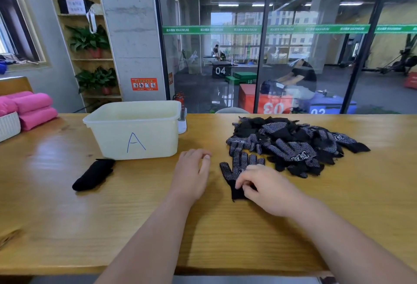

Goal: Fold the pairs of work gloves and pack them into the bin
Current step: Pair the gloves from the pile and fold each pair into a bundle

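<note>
Pinching the cuff of a flat glove (241, 166) in the right hand (264, 186), left hand (194, 173) open alongside; beyond the fingertips (239, 184) an unfolded pile (291, 143), one rolled pair (93, 174) outside the bin (135, 139), seemingly barely begun.

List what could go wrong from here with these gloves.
The right hand pinches only the cuff of the single glove, whose fingertips lie against the pile; pulling may drag neighbours along. The rolled bundle lies on the table beside the bin, not inside, and could loosen or be forgotten.

Bin (108, 139) w/ "A" (blue); grn strip (248, 29) "MAXIMUM".
</note>
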A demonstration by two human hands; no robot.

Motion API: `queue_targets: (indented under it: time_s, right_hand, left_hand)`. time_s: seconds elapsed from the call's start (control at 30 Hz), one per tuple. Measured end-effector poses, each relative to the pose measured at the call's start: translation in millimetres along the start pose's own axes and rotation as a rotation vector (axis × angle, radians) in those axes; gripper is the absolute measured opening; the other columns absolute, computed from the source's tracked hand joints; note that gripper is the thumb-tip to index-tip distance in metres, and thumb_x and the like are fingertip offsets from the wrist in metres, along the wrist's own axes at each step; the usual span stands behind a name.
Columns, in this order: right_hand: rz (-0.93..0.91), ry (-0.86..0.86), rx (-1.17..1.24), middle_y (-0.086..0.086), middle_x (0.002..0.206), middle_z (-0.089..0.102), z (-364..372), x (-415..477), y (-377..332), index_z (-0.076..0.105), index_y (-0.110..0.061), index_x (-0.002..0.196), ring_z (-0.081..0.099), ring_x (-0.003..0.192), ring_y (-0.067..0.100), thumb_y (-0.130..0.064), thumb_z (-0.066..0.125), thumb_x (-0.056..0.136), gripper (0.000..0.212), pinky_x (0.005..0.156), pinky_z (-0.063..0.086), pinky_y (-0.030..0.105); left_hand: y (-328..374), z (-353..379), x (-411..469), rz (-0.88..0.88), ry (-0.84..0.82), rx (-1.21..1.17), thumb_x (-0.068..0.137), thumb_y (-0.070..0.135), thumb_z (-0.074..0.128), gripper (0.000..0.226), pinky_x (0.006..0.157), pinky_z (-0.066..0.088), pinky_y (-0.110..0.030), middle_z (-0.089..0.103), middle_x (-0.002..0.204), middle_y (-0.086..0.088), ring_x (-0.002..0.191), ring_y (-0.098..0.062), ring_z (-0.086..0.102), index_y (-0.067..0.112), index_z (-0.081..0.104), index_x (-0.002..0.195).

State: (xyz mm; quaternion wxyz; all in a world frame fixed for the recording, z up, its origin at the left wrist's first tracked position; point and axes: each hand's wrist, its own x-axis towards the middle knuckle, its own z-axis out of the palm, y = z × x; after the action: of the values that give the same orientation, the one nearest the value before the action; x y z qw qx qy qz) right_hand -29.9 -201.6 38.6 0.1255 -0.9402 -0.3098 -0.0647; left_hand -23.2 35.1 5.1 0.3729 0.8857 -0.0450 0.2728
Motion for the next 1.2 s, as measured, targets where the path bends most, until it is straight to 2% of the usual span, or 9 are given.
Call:
queue_targets:
  time_s: [0.1,0.17,0.23,0.3,0.37,0.47,0.63,0.97,1.2]
  right_hand:
    - [0.037,0.131,0.060,-0.022,0.103,0.057,0.0,-4.1,-1.9,0.072,-0.040,0.104,0.054,0.099,0.000,-0.038,0.054,0.101,0.018,0.088,0.053,0.037]
    - [0.072,0.154,0.020,-0.020,0.132,0.053,5.1,-1.8,-2.6,0.066,-0.039,0.130,0.048,0.127,0.006,-0.047,0.052,0.104,0.030,0.103,0.050,0.038]
    - [0.117,-0.047,-0.066,-0.008,0.170,0.025,16.2,-0.2,-2.5,0.036,-0.034,0.161,0.018,0.158,0.019,-0.057,0.039,0.108,0.058,0.126,0.028,0.043]
    - [0.149,-0.236,-0.103,-0.004,0.177,-0.004,22.3,-1.2,-0.4,0.009,-0.034,0.169,-0.007,0.163,0.020,-0.060,0.022,0.110,0.066,0.132,0.006,0.043]
    - [0.155,-0.326,-0.078,-0.005,0.176,-0.010,14.7,-3.5,1.8,0.003,-0.036,0.169,-0.012,0.162,0.018,-0.060,0.022,0.110,0.067,0.132,0.001,0.043]
    - [0.178,-0.322,-0.018,-0.004,0.177,-0.003,0.5,2.0,0.4,0.012,-0.032,0.169,-0.008,0.163,0.021,-0.062,0.032,0.108,0.070,0.132,0.006,0.045]
    - [0.317,-0.165,-0.107,0.004,0.177,-0.005,21.7,32.9,-4.5,0.008,-0.020,0.169,-0.008,0.163,0.026,-0.075,0.017,0.102,0.087,0.132,0.005,0.049]
    - [0.247,-0.204,-0.131,-0.002,0.176,-0.013,41.5,30.5,6.3,-0.002,-0.031,0.169,-0.015,0.162,0.021,-0.081,0.011,0.098,0.088,0.131,-0.003,0.049]
    - [0.216,0.251,-0.020,-0.005,0.172,0.029,30.0,23.4,20.7,0.048,-0.032,0.156,0.013,0.161,0.015,-0.071,0.006,0.102,0.079,0.131,0.014,0.048]
  left_hand:
    - [-0.3,1.0,-0.4,0.013,-0.006,0.024,0.109,0.033,0.043,0.031,0.101,0.043,-0.033,0.064,0.117,0.013,0.119,-0.011,0.049,0.028,0.072,0.120]
    - [-0.7,1.7,-1.0,0.020,-0.010,0.038,0.109,0.034,0.045,0.030,0.099,0.042,-0.032,0.063,0.115,0.014,0.118,-0.010,0.049,0.028,0.072,0.119]
    - [-1.1,1.9,-1.8,0.026,-0.020,0.053,0.109,0.035,0.046,0.029,0.099,0.041,-0.031,0.063,0.114,0.014,0.118,-0.010,0.048,0.029,0.072,0.119]
    - [-0.6,1.6,-1.3,0.029,-0.032,0.065,0.109,0.037,0.046,0.029,0.099,0.040,-0.030,0.062,0.114,0.014,0.117,-0.010,0.048,0.028,0.072,0.119]
    - [-0.3,1.7,-0.6,0.032,-0.038,0.071,0.109,0.038,0.047,0.029,0.099,0.040,-0.029,0.063,0.114,0.015,0.117,-0.010,0.047,0.028,0.072,0.119]
    - [-0.1,4.3,0.1,0.044,-0.049,0.083,0.108,0.039,0.047,0.029,0.097,0.043,-0.032,0.063,0.113,0.014,0.115,-0.011,0.048,0.027,0.072,0.119]
    - [2.0,7.5,-1.4,0.073,-0.063,0.122,0.106,0.039,0.052,0.026,0.093,0.043,-0.033,0.064,0.107,0.014,0.111,-0.012,0.048,0.027,0.073,0.114]
    - [2.4,7.9,-5.8,0.148,-0.135,0.172,0.106,0.041,0.051,0.026,0.095,0.046,-0.034,0.065,0.107,0.016,0.110,-0.009,0.049,0.028,0.072,0.114]
    - [0.2,8.2,-4.0,0.161,-0.134,0.169,0.105,0.041,0.053,0.025,0.094,0.046,-0.033,0.065,0.106,0.015,0.109,-0.010,0.049,0.027,0.073,0.113]
